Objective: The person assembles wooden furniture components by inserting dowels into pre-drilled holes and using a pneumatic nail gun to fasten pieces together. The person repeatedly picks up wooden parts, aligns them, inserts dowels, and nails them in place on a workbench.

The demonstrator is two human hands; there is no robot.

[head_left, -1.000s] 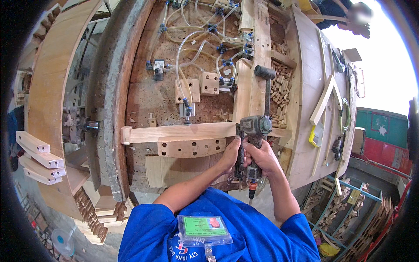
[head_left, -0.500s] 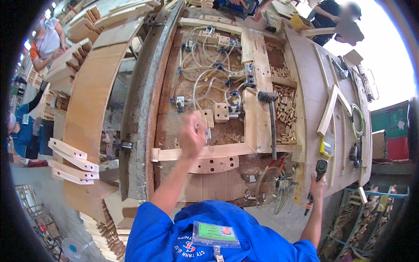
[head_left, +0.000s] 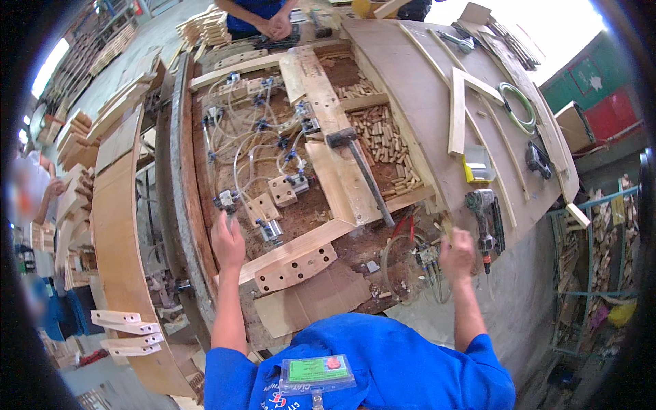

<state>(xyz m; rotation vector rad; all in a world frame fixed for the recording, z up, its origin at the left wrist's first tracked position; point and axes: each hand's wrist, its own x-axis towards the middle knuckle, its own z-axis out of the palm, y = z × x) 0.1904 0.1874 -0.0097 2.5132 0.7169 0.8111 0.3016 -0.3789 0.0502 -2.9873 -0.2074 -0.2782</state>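
Observation:
My left hand (head_left: 229, 244) is at the lower left of the wooden jig bed, fingers stretched toward a small metal air-line fitting (head_left: 225, 200); whether they touch it I cannot tell. My right hand (head_left: 456, 251) is above the bench's near edge, fingers curled; whatever they may hold is hidden. Beside it a nail gun (head_left: 482, 205) lies on the bench board, apart from the hand. Clear air hoses (head_left: 247, 154) and drilled wooden blocks (head_left: 281, 191) sit inside the jig. A pale wooden rail (head_left: 290, 247) crosses its near side, next to a drilled curved wooden piece (head_left: 295, 268).
A black-headed hammer (head_left: 359, 174) rests across the jig's wide timber, beside wooden dowels (head_left: 383, 140). On the right board (head_left: 424, 89) lie an L-shaped wooden frame (head_left: 458, 113), a yellow-edged box (head_left: 478, 167) and a coiled green hose (head_left: 517, 108). Another person's hands (head_left: 275, 26) are at the far end.
My right hand has let go of the nail gun, now lying on the bench, and has moved left. My left hand has moved left to the fitting. The view has turned.

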